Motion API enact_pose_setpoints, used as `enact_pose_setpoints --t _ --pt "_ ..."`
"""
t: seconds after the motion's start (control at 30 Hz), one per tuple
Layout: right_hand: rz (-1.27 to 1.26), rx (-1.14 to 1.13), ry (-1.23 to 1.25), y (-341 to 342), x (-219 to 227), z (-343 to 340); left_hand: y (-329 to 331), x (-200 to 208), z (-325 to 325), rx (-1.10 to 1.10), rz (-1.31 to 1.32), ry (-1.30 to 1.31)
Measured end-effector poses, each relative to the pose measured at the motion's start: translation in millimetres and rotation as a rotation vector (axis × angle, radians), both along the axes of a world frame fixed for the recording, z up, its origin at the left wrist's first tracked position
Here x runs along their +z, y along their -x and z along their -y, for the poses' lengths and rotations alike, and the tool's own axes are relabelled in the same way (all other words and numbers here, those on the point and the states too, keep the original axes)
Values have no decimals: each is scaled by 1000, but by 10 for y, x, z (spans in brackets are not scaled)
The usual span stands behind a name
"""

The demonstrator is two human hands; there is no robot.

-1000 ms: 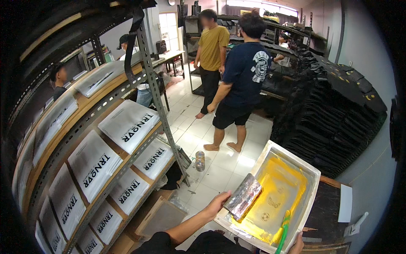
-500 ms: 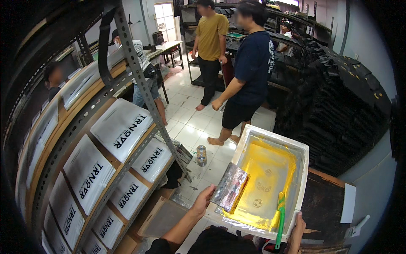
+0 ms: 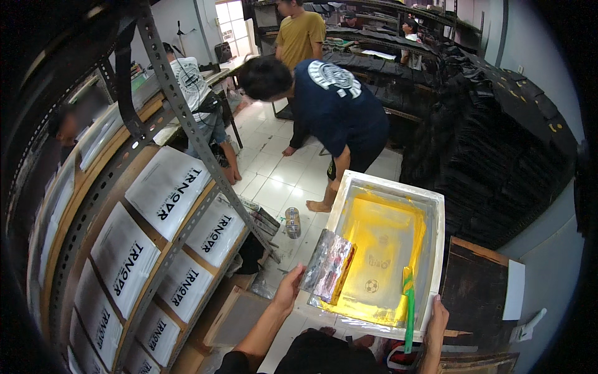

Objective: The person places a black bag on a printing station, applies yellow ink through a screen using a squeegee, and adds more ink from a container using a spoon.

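In front of me I carry a white-framed printing screen [image 3: 438, 249], its mesh smeared with yellow ink. My left hand [image 3: 288, 290] grips the near left side of the frame, thumb up, beside a squeegee [image 3: 328, 267]. That squeegee has a paint-stained holder and yellow ink along one edge; it lies tilted over the frame's left rim. Along the near right side rests a green spatula [image 3: 409, 315] with a yellow-coated tip, its handle sticking out past the near rim. Closed on the right rim is my right hand [image 3: 438, 318], its fingers partly hidden underneath.
A metal rack [image 3: 193, 134] with stacked white printed packages [image 3: 128, 265] stands left. Ahead, a person in navy [image 3: 339, 109] bends near the screen's far edge; another in mustard [image 3: 300, 37] stands behind. Dark stacked goods [image 3: 492, 162] and a dark table [image 3: 473, 280] line the right.
The person in navy has bent down toward the left. The screen, with squeegee and spatula on it, has shifted slightly left and up in view, both my hands still holding it.
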State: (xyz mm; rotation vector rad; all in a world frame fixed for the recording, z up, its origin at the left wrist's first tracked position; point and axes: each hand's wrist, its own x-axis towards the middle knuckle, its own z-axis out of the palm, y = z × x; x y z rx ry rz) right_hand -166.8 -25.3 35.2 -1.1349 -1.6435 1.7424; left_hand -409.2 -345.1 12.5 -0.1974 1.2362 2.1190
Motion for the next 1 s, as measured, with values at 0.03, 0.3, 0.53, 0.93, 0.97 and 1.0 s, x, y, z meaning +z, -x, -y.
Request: enact_pose_setpoints --t 0.03,0.3,0.53,0.93,0.97,1.0 --pt "-61 20 31 -6 -20 -5 -4 -7 -10 9 16 4" --pt "-6 19 55 -34 -49 -3 -11 7 -1 -24 41 -42" --pt "-48 38 50 -37 -67 -13 -42 28 8 -10 31 -1" --pt "-66 73 40 -16 66 74 -37 89 59 -26 -19 9" --pt "-2 53 7 -14 62 63 -30 84 61 -16 -9 18" --pt "15 60 -23 -12 66 69 -13 76 79 -26 -8 -3"
